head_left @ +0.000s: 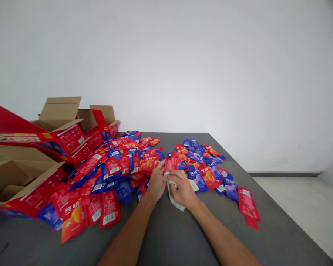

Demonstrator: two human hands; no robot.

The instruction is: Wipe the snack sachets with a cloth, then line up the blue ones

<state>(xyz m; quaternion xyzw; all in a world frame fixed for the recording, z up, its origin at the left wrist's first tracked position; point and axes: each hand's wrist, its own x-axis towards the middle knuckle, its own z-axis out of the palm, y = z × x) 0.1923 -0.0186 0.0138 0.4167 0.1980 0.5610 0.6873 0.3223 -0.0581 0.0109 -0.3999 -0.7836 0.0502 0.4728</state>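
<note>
Between my hands, over the middle of the dark table, is a red pouch [171, 164] with small white print. My left hand [157, 181] grips its left edge. A pale cloth [175, 201] is bunched in my right hand [182, 186], which presses it against the lower part of the pouch; the fingers hide that part. Just left of my left hand spreads a big pile of red and blue pouches [124, 162], some showing barcodes. Beyond and to the right of my right hand lies a smaller pile of similar pouches [208, 173].
Open red cardboard boxes [69, 138] with raised brown flaps line the left side, one nearer box [39, 192] beside the big pile. A single red pouch [248, 205] lies near the right edge of the grey table [166, 236]. A white wall stands behind.
</note>
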